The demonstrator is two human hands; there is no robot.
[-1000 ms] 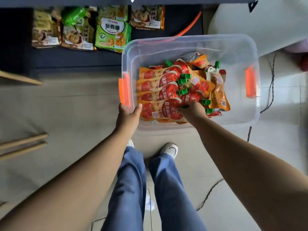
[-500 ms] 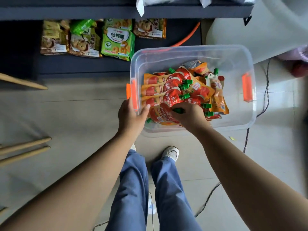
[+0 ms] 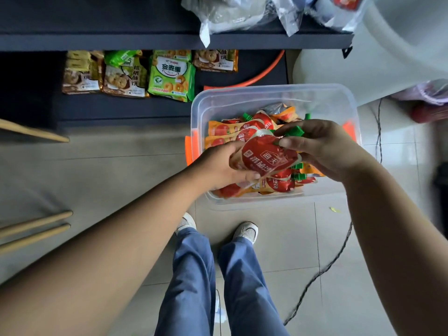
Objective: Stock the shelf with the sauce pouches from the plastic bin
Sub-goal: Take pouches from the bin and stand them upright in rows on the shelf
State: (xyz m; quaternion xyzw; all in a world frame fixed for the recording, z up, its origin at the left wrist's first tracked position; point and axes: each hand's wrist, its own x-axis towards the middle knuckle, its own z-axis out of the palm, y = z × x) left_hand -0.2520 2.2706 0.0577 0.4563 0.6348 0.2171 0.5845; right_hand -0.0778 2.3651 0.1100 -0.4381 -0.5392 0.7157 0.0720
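Note:
A clear plastic bin (image 3: 271, 95) with orange latches stands on the tiled floor in front of a dark shelf (image 3: 155, 41). Inside lie several red and orange sauce pouches (image 3: 225, 129) with green caps. One red sauce pouch (image 3: 266, 155) is lifted above the bin, held between both hands. My left hand (image 3: 218, 166) grips its lower left side. My right hand (image 3: 322, 146) pinches its top end by the green cap.
Snack packets (image 3: 171, 75) lie on the lower shelf to the left of the bin. Clear plastic bags (image 3: 232, 13) sit on the upper shelf. A black cable (image 3: 322, 270) runs across the floor on the right. Wooden sticks (image 3: 34, 226) lie at the left.
My right hand has lifted one pouch out of the pile. My left hand has let go of the bin's rim and taken hold of the pouch. The view has tilted up toward the shelf.

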